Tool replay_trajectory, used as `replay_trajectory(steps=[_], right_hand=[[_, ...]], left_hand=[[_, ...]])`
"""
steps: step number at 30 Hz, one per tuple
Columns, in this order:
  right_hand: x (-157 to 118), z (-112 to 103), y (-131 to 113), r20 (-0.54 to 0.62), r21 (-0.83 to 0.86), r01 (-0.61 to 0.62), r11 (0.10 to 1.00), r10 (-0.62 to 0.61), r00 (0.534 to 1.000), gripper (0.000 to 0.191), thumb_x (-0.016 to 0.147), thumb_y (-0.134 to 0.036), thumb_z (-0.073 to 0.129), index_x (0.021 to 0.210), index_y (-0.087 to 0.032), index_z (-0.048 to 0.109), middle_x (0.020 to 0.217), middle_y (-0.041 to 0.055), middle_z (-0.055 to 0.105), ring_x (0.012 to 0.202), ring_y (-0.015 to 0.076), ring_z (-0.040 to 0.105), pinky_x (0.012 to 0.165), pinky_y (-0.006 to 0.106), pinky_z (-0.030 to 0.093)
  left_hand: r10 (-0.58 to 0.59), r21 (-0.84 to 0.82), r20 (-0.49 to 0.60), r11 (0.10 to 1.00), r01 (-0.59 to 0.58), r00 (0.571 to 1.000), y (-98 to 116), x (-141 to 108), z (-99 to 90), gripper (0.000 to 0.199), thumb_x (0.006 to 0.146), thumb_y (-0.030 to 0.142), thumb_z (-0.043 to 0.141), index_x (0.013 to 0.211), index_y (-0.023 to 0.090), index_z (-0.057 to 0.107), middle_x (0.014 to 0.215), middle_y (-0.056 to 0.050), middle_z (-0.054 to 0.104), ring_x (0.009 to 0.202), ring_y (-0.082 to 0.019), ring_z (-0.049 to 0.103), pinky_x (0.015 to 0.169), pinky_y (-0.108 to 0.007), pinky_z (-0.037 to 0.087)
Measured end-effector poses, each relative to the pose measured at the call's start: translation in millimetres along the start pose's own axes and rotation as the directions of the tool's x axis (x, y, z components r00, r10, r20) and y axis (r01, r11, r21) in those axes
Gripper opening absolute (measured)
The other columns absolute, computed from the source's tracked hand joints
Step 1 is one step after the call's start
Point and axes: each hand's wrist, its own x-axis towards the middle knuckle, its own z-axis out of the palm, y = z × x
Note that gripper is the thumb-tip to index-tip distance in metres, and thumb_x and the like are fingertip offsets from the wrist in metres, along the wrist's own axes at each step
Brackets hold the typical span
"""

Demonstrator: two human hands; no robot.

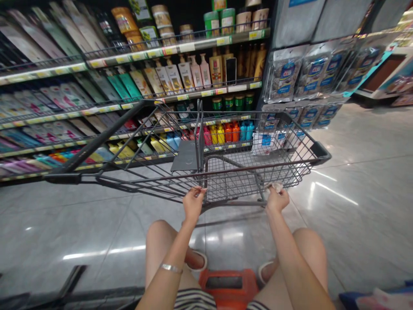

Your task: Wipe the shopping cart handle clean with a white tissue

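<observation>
A dark metal shopping cart (232, 165) stands sideways in front of me, its handle end to the left. My left hand (192, 201) is at the near side of the cart, by the lower wires under the seat divider. Its fingers are curled together; whatever they pinch, if anything, is too small to make out. My right hand (276, 199) is closed on a crumpled whitish cloth (273, 187), close against the near wire side of the basket. A dark grey flap (185, 157) hangs inside the cart's seat part.
Behind the cart, shelves (180, 47) hold rows of bottles and jars. Bagged packs (285, 77) hang on the right. An orange stool (229, 286) is between my legs, on the grey floor (361, 215). A dark frame (69, 284) lies at lower left.
</observation>
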Motion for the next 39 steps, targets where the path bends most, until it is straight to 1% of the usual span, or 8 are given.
replay_trajectory(steps=[8,16,20,24,28,32,36,39], right_hand=[[-50.6,23.1,-1.5,0.03,0.04,0.028,0.999,-0.03,0.999,0.016,0.057,-0.027,0.061,0.064,-0.02,0.048,0.066,-0.0026,0.051,0.067,0.0146,0.049,0.064,0.027,0.043],[-94.7,27.1,5.6,0.216,0.098,0.027,0.995,-0.048,0.975,0.018,0.058,-0.031,0.06,0.063,-0.019,0.048,0.059,-0.0045,0.05,0.059,0.012,0.048,0.059,0.025,0.043],[-98.3,30.6,21.4,0.277,0.07,-0.03,0.997,0.009,0.961,0.018,0.053,-0.027,0.063,0.06,-0.019,0.049,0.058,-0.0046,0.05,0.059,0.0118,0.048,0.057,0.024,0.042],[-91.0,21.4,50.9,0.3,0.001,-0.164,0.986,0.156,0.941,0.019,0.049,-0.023,0.064,0.053,-0.019,0.046,0.049,-0.0068,0.046,0.051,0.0117,0.046,0.049,0.024,0.039],[-84.0,9.6,74.5,0.308,-0.062,-0.328,0.943,0.33,0.892,0.025,0.048,-0.02,0.065,0.05,-0.022,0.04,0.041,-0.0094,0.039,0.042,0.0119,0.044,0.039,0.023,0.035],[-73.6,15.5,77.3,0.348,-0.063,-0.487,0.871,0.477,0.807,0.023,0.052,-0.013,0.059,0.055,-0.022,0.038,0.044,-0.0093,0.044,0.04,0.0115,0.048,0.039,0.024,0.043],[-61.4,27.1,67.7,0.454,-0.028,-0.564,0.825,0.514,0.728,0.022,0.056,-0.009,0.055,0.057,-0.022,0.036,0.048,-0.0086,0.049,0.042,0.0111,0.053,0.047,0.027,0.05],[-57.5,26.8,58.5,0.537,0.01,-0.566,0.824,0.473,0.698,0.023,0.058,-0.01,0.056,0.058,-0.022,0.036,0.047,-0.008,0.049,0.042,0.0116,0.054,0.045,0.026,0.05]], left_hand=[[-0.014,0.029,0.003,0.999,0.014,1.0,3.0,-1.9,0.0,0.023,0.069,0.041,0.063,0.074,0.019,0.06,0.072,-0.002,0.069,0.07,-0.018,0.067,0.066,-0.025,0.049],[-0.019,-0.009,-0.013,1.0,0.019,1.0,4.5,-2.5,1.7,0.022,0.068,0.039,0.063,0.075,0.018,0.059,0.072,-0.002,0.068,0.071,-0.018,0.067,0.068,-0.025,0.049],[-0.015,0.012,0.004,1.0,0.015,1.0,5.3,-2.8,1.7,0.021,0.069,0.038,0.063,0.075,0.019,0.059,0.071,-0.002,0.068,0.07,-0.018,0.066,0.07,-0.026,0.049],[-0.018,0.005,0.004,1.0,0.018,1.0,4.2,-4.2,1.4,0.02,0.069,0.038,0.062,0.074,0.019,0.059,0.072,-0.002,0.068,0.072,-0.018,0.066,0.07,-0.027,0.049],[-0.04,-0.012,0.027,0.999,0.04,0.999,4.0,-7.3,1.0,0.016,0.07,0.035,0.063,0.074,0.02,0.06,0.071,-0.001,0.068,0.072,-0.018,0.067,0.071,-0.027,0.049],[-0.04,0.001,0.046,0.999,0.04,0.998,6.2,-11.2,1.1,0.014,0.07,0.034,0.063,0.075,0.02,0.062,0.073,-0.001,0.07,0.071,-0.018,0.067,0.072,-0.027,0.049],[-0.029,0.016,0.052,0.999,0.029,0.998,9.0,-14.2,2.2,0.016,0.071,0.035,0.062,0.076,0.02,0.061,0.073,-0.002,0.07,0.07,-0.019,0.067,0.071,-0.028,0.049],[-0.019,0.007,0.048,1.0,0.019,0.999,9.8,-15.1,2.3,0.016,0.071,0.035,0.062,0.074,0.019,0.061,0.072,-0.002,0.07,0.069,-0.018,0.066,0.07,-0.028,0.049]])
